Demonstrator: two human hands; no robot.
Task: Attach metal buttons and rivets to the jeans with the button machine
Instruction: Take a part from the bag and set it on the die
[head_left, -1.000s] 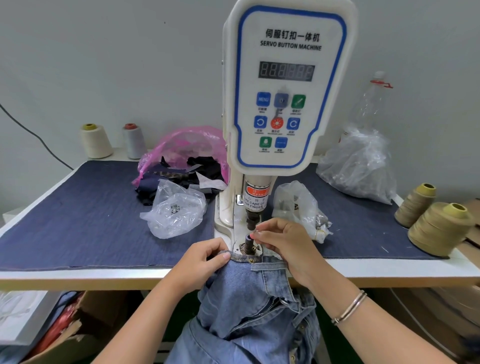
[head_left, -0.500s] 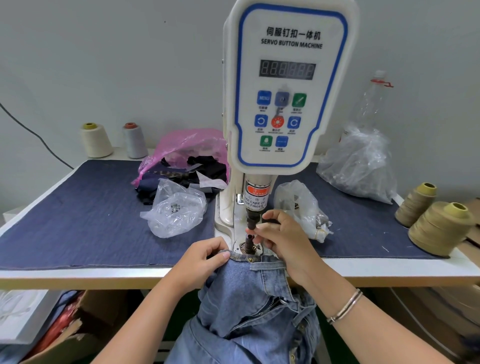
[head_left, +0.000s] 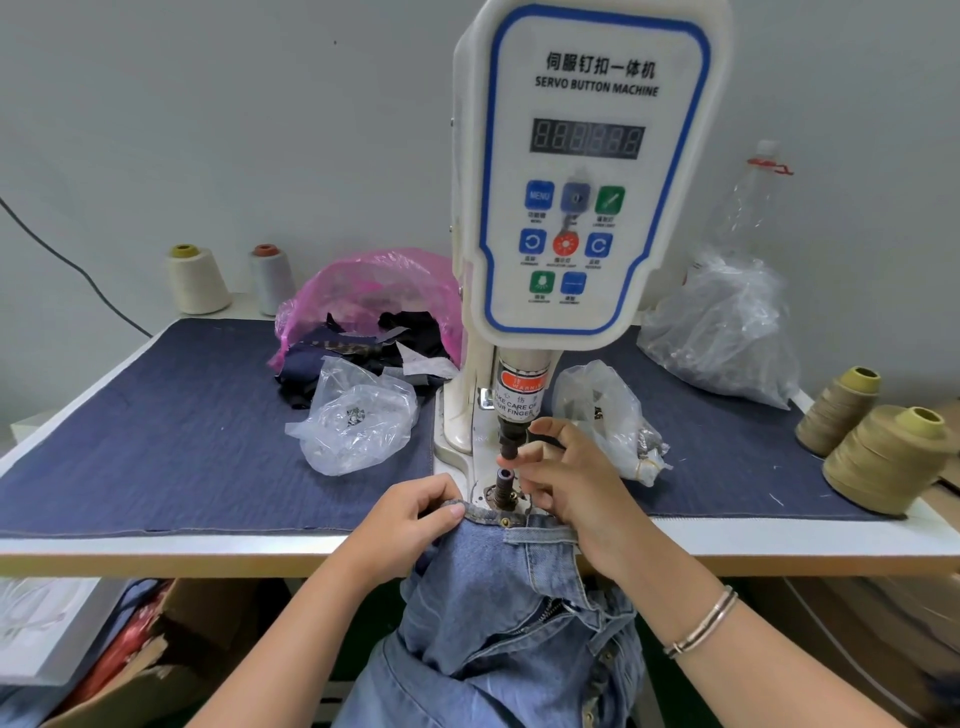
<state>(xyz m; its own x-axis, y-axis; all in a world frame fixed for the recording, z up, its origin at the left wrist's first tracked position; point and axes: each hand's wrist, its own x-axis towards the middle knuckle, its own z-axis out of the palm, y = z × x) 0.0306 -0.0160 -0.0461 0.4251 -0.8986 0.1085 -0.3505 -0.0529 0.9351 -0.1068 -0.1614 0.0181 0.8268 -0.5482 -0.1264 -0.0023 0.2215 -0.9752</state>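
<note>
The white servo button machine stands mid-table, its dark upper punch above the lower die post. Light blue jeans hang off the table's front edge, the waistband lying just in front of the die with a small metal rivet on it. My left hand pinches the waistband to the left of the die. My right hand is raised beside the punch, thumb and fingertips at its tip; whether a button sits between them is hidden.
A dark denim mat covers the table. Clear plastic bags of hardware lie left and right of the machine, a pink bag of scraps behind. Thread cones stand at the right edge, two more at the back left.
My right hand has lifted from the lower die up to the tip of the upper punch. My left hand has kept its pinch on the waistband.
</note>
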